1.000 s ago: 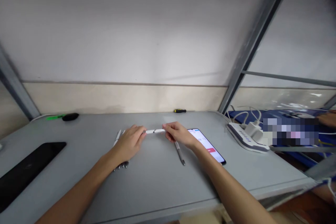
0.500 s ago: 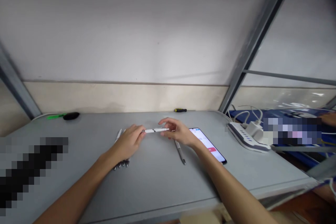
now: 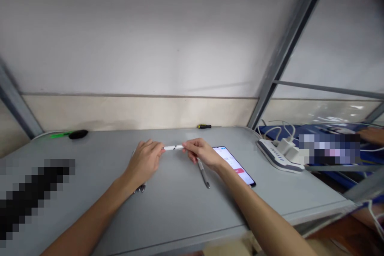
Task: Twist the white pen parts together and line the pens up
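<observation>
A white pen (image 3: 173,148) with a dark mark on its barrel lies level between my two hands, above the grey desk (image 3: 174,208). My left hand (image 3: 145,158) is closed on one end of it, and my right hand (image 3: 199,152) pinches the other end. Under my left hand and wrist lie several pens (image 3: 140,188); only their silvery tips show, the rest is covered. Another pen (image 3: 204,175), white and grey, rests on the desk just below my right hand, its upper part hidden by the fingers.
A phone (image 3: 235,166) with a lit screen lies right of my right hand. Farther right stands a power strip (image 3: 280,156) with plugs and cables. A yellow-black screwdriver (image 3: 204,126) and a black-and-green object (image 3: 78,134) lie along the back edge. Another person's hand (image 3: 372,135) shows at far right.
My right hand's fingers, spread around the pen's end before, have closed on it. My left hand has shifted slightly and covers more of the pens beneath. The view has moved a little.
</observation>
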Action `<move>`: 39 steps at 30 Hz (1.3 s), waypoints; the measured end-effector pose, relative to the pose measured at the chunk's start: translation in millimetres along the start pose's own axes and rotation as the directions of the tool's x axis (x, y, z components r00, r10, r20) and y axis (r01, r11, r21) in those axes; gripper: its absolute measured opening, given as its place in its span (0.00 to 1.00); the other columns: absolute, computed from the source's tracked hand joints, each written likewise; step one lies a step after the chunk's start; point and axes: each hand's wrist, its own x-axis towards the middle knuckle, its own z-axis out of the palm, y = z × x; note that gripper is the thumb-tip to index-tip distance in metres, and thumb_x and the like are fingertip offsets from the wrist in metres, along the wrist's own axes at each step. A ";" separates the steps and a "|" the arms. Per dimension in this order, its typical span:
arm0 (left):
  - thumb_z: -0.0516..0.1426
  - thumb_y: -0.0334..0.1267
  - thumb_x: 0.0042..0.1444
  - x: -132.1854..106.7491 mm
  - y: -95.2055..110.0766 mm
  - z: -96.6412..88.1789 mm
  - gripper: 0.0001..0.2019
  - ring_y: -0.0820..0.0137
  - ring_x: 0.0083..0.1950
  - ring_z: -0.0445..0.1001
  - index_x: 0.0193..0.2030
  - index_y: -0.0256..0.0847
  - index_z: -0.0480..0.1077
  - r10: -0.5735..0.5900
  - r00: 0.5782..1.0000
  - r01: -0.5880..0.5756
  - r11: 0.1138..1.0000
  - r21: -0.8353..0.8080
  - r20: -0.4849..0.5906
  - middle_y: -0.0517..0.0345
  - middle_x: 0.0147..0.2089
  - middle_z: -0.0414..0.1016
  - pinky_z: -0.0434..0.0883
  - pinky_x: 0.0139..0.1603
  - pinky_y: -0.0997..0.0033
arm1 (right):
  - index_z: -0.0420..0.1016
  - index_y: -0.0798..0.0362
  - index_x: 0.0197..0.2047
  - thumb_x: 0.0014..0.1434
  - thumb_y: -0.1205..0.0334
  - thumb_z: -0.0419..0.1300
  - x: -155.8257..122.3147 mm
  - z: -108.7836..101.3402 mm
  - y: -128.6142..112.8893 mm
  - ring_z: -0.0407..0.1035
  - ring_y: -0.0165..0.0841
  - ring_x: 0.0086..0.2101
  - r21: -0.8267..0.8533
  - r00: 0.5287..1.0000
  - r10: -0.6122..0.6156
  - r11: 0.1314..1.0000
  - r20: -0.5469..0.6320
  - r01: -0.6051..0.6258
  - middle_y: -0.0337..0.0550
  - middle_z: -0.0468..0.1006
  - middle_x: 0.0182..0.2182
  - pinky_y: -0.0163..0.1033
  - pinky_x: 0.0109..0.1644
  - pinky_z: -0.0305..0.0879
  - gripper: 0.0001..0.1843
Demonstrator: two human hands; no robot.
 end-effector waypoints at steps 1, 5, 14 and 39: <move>0.43 0.35 0.65 0.0 1.3 -0.9 0.13 0.66 0.37 0.64 0.37 0.40 0.66 -0.003 1.000 0.003 1.000 -0.015 -0.010 0.58 0.34 0.72 0.58 0.40 0.65 | 0.71 0.56 0.30 0.58 0.47 0.59 1.2 -0.3 0.1 0.58 0.25 0.19 0.089 0.999 -0.013 0.996 -0.036 0.016 0.34 0.65 0.17 0.32 0.24 0.52 0.18; 0.46 0.44 0.64 -1.8 5.3 -6.6 0.13 0.65 0.45 0.66 0.50 0.43 0.65 0.015 1.000 -0.011 0.992 -0.129 0.026 0.58 0.42 0.72 0.58 0.48 0.60 | 0.74 0.55 0.34 0.54 0.53 0.64 5.9 -2.8 1.0 0.68 0.29 0.34 0.455 0.981 -0.024 0.884 -0.192 0.111 0.41 0.73 0.32 0.33 0.36 0.64 0.13; 0.42 0.44 0.65 -2.7 3.6 -3.8 0.15 0.64 0.47 0.65 0.47 0.45 0.66 -0.061 0.995 0.071 0.987 -0.144 0.073 0.58 0.43 0.73 0.55 0.53 0.56 | 0.65 0.47 0.46 0.59 0.60 0.60 9.3 -17.3 5.9 0.43 0.21 0.14 0.831 0.975 0.061 0.537 -0.215 0.149 0.28 0.55 0.18 0.24 0.14 0.38 0.12; 0.49 0.38 0.58 -6.7 -13.5 13.2 0.09 0.55 0.49 0.62 0.40 0.42 0.69 -0.273 0.952 0.242 0.948 0.208 0.135 0.49 0.42 0.72 0.58 0.42 0.57 | 0.59 0.47 0.40 0.56 0.55 0.60 9.1 -13.9 -1.7 0.38 0.21 0.15 0.694 0.951 0.061 0.698 -0.302 0.176 0.27 0.52 0.18 0.26 0.14 0.33 0.13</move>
